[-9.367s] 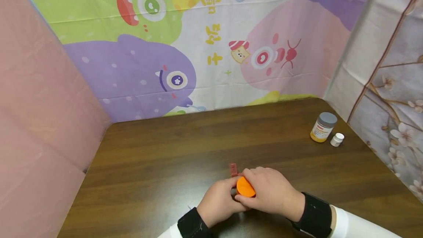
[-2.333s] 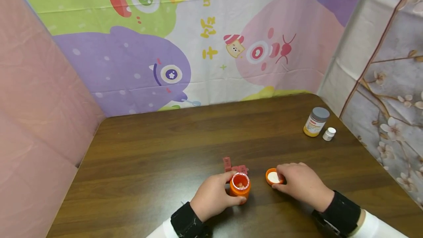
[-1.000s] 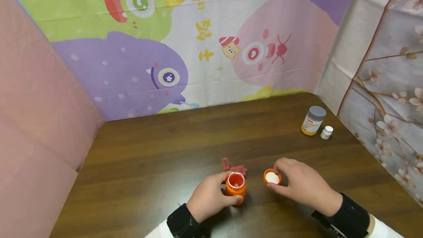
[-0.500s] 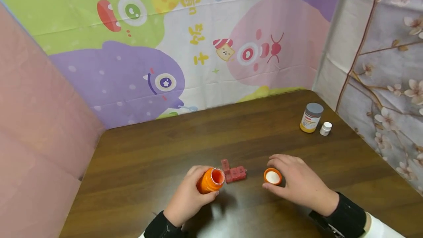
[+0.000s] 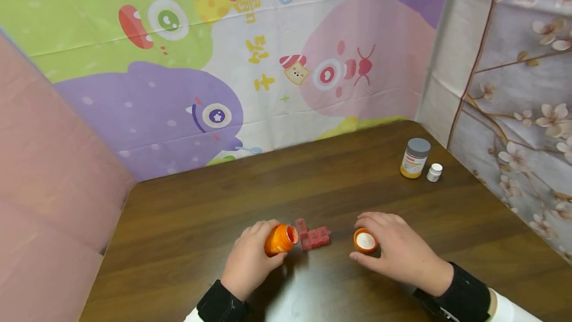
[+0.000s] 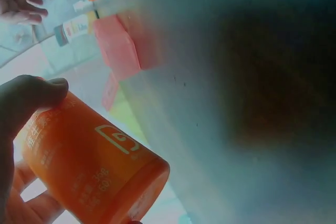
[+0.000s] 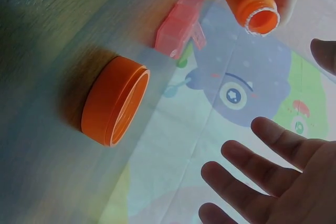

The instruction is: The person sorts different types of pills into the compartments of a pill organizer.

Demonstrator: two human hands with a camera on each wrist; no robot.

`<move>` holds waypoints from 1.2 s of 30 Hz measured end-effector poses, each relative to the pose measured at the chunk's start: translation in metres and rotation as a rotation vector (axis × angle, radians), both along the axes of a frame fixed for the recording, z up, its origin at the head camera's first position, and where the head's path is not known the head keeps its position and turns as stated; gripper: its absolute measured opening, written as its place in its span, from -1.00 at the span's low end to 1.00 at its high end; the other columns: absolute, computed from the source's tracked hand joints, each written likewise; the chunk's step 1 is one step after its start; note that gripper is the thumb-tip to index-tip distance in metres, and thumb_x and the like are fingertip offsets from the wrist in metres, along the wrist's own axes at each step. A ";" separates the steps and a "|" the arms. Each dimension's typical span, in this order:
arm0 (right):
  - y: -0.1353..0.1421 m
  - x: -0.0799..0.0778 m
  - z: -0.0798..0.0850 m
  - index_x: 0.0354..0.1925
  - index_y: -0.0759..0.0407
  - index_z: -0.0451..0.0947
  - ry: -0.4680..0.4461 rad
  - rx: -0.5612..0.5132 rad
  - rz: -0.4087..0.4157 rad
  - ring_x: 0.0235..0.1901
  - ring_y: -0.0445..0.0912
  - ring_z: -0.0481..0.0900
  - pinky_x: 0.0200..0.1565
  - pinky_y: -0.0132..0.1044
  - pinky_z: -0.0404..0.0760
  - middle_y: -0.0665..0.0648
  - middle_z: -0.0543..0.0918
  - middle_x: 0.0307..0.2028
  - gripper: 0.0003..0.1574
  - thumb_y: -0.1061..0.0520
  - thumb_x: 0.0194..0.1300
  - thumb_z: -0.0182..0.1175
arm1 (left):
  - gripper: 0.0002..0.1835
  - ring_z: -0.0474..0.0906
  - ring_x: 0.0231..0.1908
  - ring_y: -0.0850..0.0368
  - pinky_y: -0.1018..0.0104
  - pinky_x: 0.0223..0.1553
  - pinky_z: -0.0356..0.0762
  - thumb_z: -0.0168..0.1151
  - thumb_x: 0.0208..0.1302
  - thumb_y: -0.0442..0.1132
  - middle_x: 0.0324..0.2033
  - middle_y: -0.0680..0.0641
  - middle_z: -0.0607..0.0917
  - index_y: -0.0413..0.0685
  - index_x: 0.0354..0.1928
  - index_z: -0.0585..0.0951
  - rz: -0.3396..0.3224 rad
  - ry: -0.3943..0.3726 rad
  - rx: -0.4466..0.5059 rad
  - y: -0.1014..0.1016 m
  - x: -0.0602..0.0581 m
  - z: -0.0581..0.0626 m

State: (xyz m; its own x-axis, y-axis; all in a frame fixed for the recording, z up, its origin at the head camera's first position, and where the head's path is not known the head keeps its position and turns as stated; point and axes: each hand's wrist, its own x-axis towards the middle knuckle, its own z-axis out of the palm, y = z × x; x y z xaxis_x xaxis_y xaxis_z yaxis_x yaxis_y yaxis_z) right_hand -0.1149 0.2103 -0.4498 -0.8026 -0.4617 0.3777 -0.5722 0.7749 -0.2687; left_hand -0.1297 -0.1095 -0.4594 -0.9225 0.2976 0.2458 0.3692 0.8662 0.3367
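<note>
My left hand (image 5: 250, 258) grips an orange pill bottle (image 5: 278, 240), tilted with its uncapped mouth toward the right. Just beyond that mouth lies a red pill organizer (image 5: 315, 237) on the table, one lid raised at its left end. White print covers the bottle's side (image 6: 84, 156) in the left wrist view. Near my right hand (image 5: 397, 252), the orange cap (image 5: 365, 241) sits inside-up, showing a white liner. The fingers (image 7: 247, 156) of that hand are spread apart from the cap (image 7: 113, 100) in the right wrist view.
At the back right of the brown table (image 5: 214, 202) stand a jar with a grey lid (image 5: 414, 159) and a small white bottle (image 5: 434, 173). A cartoon-print cloth (image 5: 286, 63) hangs behind, a pink cloth (image 5: 53, 188) on the left, a floral one (image 5: 518, 93) on the right.
My hands first closed round the capped bottle; the cap then came off and was set down at the right. The left hand has since tipped the bottle toward the organizer. The right hand has released the cap.
</note>
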 end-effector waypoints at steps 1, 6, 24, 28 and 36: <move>0.000 0.000 0.000 -0.09 0.00 0.56 0.002 -0.002 0.001 0.03 -0.10 0.45 0.04 0.05 0.41 0.04 0.61 -0.02 -0.36 -0.39 0.04 0.32 | -0.30 0.47 -0.15 0.05 0.01 -0.18 0.52 0.57 -0.17 0.03 -0.09 0.06 0.62 0.15 0.11 0.54 0.001 0.003 -0.010 0.000 -0.001 0.000; -0.001 0.001 0.000 -0.09 -0.01 0.56 -0.002 -0.001 -0.004 0.03 -0.10 0.46 0.05 0.05 0.41 0.04 0.61 -0.02 -0.37 -0.36 0.01 0.35 | -0.32 0.43 -0.13 0.02 0.05 -0.21 0.57 0.56 -0.16 0.01 -0.07 0.06 0.59 0.18 0.12 0.56 -0.023 0.030 -0.034 0.001 -0.006 0.001; 0.001 0.001 -0.002 -0.10 -0.02 0.59 -0.045 0.014 -0.027 0.04 -0.08 0.45 0.09 0.08 0.38 0.03 0.61 -0.02 -0.38 -0.36 0.00 0.36 | -0.32 0.41 -0.15 -0.02 -0.02 -0.24 0.56 0.56 -0.16 0.00 -0.07 0.00 0.59 0.21 0.12 0.57 -0.081 0.102 -0.174 0.003 -0.016 0.000; 0.001 0.001 -0.003 -0.10 0.00 0.60 -0.034 0.012 -0.027 0.04 -0.08 0.45 0.09 0.07 0.37 0.04 0.61 -0.02 -0.37 -0.36 0.00 0.36 | -0.33 0.41 -0.13 -0.03 -0.02 -0.24 0.54 0.55 -0.16 -0.02 -0.07 0.00 0.58 0.21 0.12 0.57 -0.092 0.110 -0.186 0.004 -0.018 0.002; 0.002 0.003 -0.002 -0.07 0.01 0.60 -0.041 0.009 -0.027 0.04 -0.05 0.46 0.09 0.09 0.38 0.06 0.61 -0.01 -0.36 -0.34 0.00 0.37 | -0.32 0.39 -0.12 -0.05 -0.02 -0.22 0.52 0.56 -0.17 -0.02 -0.06 -0.01 0.57 0.21 0.12 0.58 -0.119 0.118 -0.224 0.008 -0.020 0.003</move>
